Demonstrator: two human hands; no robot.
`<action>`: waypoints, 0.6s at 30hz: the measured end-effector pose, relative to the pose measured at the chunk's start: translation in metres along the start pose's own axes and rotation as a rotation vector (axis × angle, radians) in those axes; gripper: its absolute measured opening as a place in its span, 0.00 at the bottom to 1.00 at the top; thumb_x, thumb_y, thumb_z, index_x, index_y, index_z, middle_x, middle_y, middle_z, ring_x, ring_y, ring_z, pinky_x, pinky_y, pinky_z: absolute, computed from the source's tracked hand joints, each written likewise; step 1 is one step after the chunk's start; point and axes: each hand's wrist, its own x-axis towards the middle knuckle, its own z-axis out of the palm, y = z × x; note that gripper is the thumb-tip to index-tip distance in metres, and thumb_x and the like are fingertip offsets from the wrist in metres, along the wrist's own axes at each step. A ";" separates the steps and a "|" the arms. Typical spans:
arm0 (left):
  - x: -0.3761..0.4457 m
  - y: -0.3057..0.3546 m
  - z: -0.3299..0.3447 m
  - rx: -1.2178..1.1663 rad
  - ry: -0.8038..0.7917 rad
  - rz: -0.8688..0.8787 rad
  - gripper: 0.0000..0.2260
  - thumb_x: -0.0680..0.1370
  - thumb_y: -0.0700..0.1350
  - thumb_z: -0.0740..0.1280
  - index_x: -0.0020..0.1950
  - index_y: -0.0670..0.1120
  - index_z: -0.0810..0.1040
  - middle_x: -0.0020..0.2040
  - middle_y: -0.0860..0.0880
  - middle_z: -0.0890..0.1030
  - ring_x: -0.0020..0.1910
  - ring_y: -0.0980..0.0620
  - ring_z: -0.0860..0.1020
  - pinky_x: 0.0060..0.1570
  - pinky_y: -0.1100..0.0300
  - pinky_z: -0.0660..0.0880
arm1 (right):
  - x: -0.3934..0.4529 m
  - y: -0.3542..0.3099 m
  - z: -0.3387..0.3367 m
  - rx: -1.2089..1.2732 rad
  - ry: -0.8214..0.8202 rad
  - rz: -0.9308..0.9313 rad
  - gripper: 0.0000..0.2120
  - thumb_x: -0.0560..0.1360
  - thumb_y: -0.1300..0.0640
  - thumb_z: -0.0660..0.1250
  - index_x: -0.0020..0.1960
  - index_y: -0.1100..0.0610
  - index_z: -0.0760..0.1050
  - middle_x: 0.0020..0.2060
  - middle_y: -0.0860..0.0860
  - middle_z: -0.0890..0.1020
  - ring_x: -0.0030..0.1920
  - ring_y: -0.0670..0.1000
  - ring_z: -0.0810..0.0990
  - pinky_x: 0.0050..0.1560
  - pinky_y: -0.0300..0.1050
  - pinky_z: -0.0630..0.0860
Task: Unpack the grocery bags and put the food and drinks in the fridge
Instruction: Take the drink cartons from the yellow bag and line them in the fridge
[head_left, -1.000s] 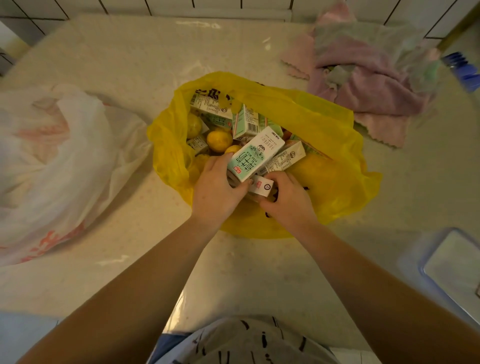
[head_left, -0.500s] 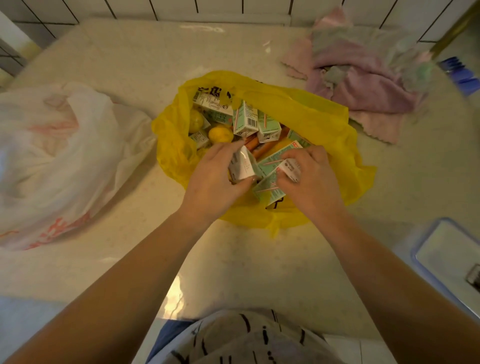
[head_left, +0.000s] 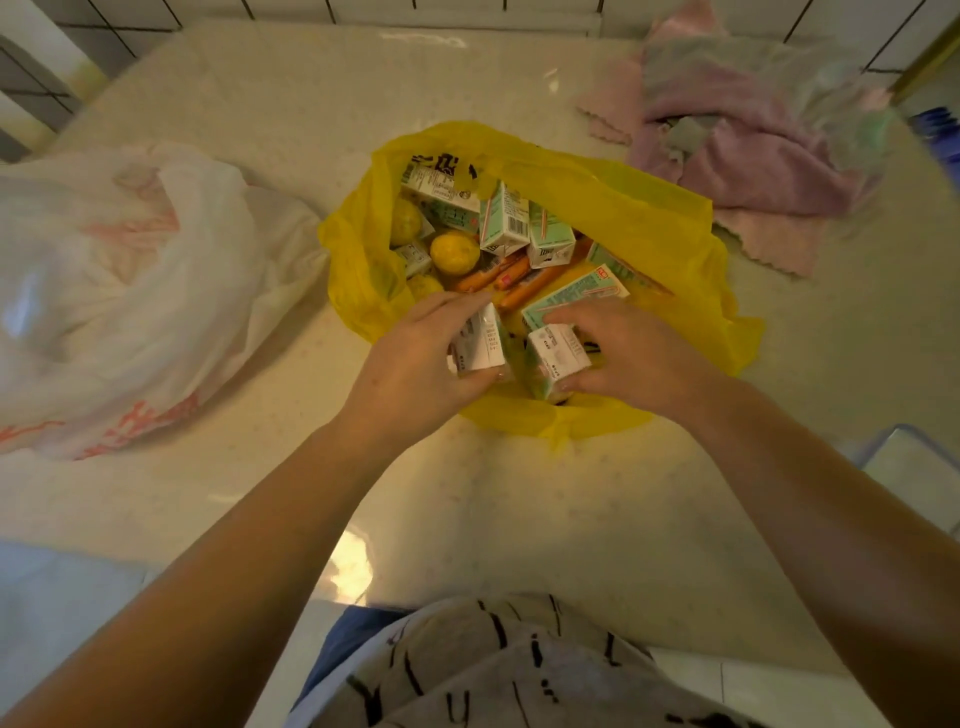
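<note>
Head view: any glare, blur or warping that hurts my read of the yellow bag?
Head view: warm dim light; glare patches on the counter, none on the yellow bag; carton print is soft; wide-angle bending at the edges; both hands readable.

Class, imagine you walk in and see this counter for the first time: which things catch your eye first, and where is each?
The open yellow bag at the counter's middle stands out, stuffed with small cartons, sausages and a yellow fruit. Over its near edge the left hand and right hand each grip a carton. A crumpled white bag lies to the left, and pink cloths lie at the back right.
</note>
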 end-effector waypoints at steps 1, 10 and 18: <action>-0.004 0.000 -0.005 -0.025 0.013 -0.030 0.30 0.70 0.50 0.73 0.70 0.51 0.68 0.64 0.52 0.72 0.64 0.55 0.69 0.58 0.57 0.74 | 0.002 -0.004 -0.004 0.006 0.031 -0.010 0.34 0.65 0.49 0.77 0.67 0.49 0.68 0.63 0.47 0.73 0.64 0.49 0.69 0.59 0.43 0.68; -0.065 -0.022 -0.060 -0.101 0.241 -0.258 0.27 0.68 0.50 0.75 0.64 0.51 0.72 0.55 0.56 0.73 0.55 0.61 0.71 0.46 0.74 0.72 | 0.021 -0.096 -0.019 0.250 0.057 -0.224 0.29 0.63 0.50 0.77 0.62 0.48 0.71 0.52 0.44 0.73 0.52 0.42 0.75 0.57 0.46 0.75; -0.177 -0.070 -0.097 -0.099 0.439 -0.522 0.25 0.66 0.47 0.76 0.62 0.50 0.74 0.53 0.55 0.72 0.55 0.56 0.73 0.51 0.61 0.76 | 0.020 -0.200 0.046 0.229 -0.070 -0.418 0.31 0.62 0.53 0.78 0.63 0.52 0.72 0.52 0.45 0.72 0.53 0.42 0.73 0.56 0.39 0.72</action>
